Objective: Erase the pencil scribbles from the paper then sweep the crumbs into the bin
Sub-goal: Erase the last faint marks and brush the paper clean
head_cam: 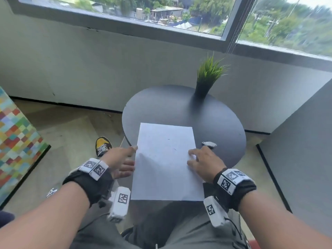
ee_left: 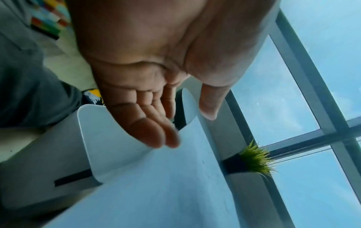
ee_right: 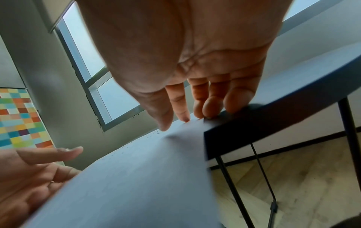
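A white sheet of paper (head_cam: 165,159) lies on the round dark table (head_cam: 179,108), its near end overhanging toward my lap. A few small dark crumbs (head_cam: 174,149) dot its middle. My left hand (head_cam: 124,159) is at the sheet's left edge: straight fingers (ee_left: 156,138) lie under the lifted, curled edge and the thumb (ee_left: 209,111) hovers just above it. My right hand (head_cam: 199,159) presses its fingertips (ee_right: 207,111) on the right edge over the table rim. A white eraser (head_cam: 209,144) lies on the table just beyond that hand. No bin is in view.
A potted grass plant (head_cam: 206,78) stands at the table's far side. A grey partition (head_cam: 296,141) rises close on the right, a colourful checked panel (head_cam: 16,141) on the left. My shoe (head_cam: 103,146) is on the floor beside the table's thin black legs (ee_right: 234,185).
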